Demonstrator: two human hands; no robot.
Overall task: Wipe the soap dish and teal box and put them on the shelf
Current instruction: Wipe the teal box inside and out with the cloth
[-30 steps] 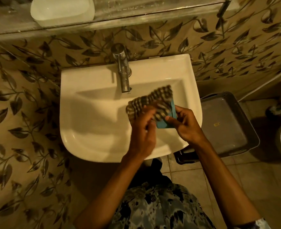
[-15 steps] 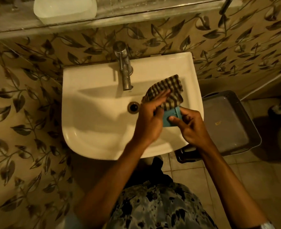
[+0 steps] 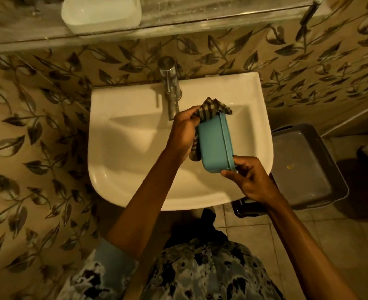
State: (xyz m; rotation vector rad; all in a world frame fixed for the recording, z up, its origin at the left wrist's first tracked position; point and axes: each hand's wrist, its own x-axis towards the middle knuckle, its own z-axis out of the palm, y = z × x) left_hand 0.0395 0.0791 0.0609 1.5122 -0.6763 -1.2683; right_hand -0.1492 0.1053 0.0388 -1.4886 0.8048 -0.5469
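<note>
**Teal box held over the sink, cloth against its side**

The teal box (image 3: 214,144) hangs above the white sink (image 3: 135,148), tipped on its side with its long axis running from 12 to 6 o'clock and its lidded rim facing 3 o'clock. The right hand (image 3: 251,180) pinches the box's near end, at 6 o'clock of the box, thumb on one face and fingers on the rim side. The left hand (image 3: 184,132), at 9 o'clock of the box, is clenched around a checked cloth (image 3: 213,108). The cloth is pressed against the box's left face; part of it bunches out past the box's far end at 12 o'clock, and another fold shows below the hand, near the box's lower left corner.

The tap (image 3: 171,94) stands just beyond the left hand, at 11 o'clock of the box. Along the top edge of the view runs the shelf (image 3: 200,16), and on it, at 10 o'clock of the tap, sits a pale, rounded soap dish (image 3: 101,13), well apart from the hands. At 3 o'clock of the sink, lower down, stands a dark grey tray (image 3: 330,191) on the tiled floor (image 3: 265,234).
</note>
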